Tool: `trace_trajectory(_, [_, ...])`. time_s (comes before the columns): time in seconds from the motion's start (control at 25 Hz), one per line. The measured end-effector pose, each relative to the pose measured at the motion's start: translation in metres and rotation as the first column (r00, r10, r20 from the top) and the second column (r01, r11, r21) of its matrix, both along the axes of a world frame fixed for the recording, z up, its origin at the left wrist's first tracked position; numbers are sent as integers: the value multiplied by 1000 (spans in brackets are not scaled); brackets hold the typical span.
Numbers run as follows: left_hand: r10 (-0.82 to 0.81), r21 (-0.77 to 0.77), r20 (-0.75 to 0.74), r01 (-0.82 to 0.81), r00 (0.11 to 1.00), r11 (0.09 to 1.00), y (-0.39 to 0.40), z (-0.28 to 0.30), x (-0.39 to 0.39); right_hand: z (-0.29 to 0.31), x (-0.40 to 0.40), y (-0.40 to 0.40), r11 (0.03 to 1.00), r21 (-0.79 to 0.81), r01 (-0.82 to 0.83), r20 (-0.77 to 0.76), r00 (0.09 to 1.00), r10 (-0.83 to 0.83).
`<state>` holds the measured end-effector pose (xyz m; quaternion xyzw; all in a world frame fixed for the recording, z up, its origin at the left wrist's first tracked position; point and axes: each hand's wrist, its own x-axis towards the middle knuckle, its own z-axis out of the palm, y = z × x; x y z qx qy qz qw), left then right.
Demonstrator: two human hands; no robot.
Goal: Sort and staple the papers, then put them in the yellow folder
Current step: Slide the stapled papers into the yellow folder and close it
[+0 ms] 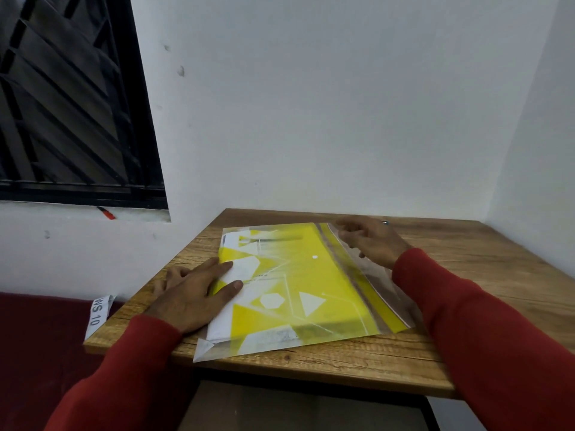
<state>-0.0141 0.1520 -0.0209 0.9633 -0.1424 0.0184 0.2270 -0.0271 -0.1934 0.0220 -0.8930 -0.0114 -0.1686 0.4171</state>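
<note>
On the wooden table, near corner: yellow folder lying flat, papers showing white at its left edge, apparently tucked inside already. Left hand spread flat, fingers straight, pressing the folder's left side, holding nothing. Right hand at the far right edge, fingers curled at the clear flap; blurred, so cannot tell whether actually pinching it. Probably the closing step. Risks from here: flap folded over crooked, creasing the sheets; folder sliding toward the near edge of the table under uneven pressure; papers creeping out the left side if the pressing hand lifts early. No stapler visible.
</note>
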Motion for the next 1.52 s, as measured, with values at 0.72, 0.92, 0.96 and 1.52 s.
trace_trajectory(0.72, [-240, 327, -18, 232, 971, 916, -104, 29, 28, -11, 1, -33, 815, -461, 352, -4, 917, -399])
trace_trajectory(0.92, [-348, 309, 28, 323, 937, 894, -109, 8, 45, -14, -3, -37, 876, -397, 273, -324, 852, -412])
trace_trajectory(0.96, [-350, 290, 19, 330, 937, 898, -111, 12, 47, -14, -1, -37, 899, -346, 270, -316, 868, -382])
trace_trajectory(1.52, [-498, 88, 212, 491, 841, 867, -137, 4, 65, -12, -1, -36, 945, -103, 309, -315, 892, -326])
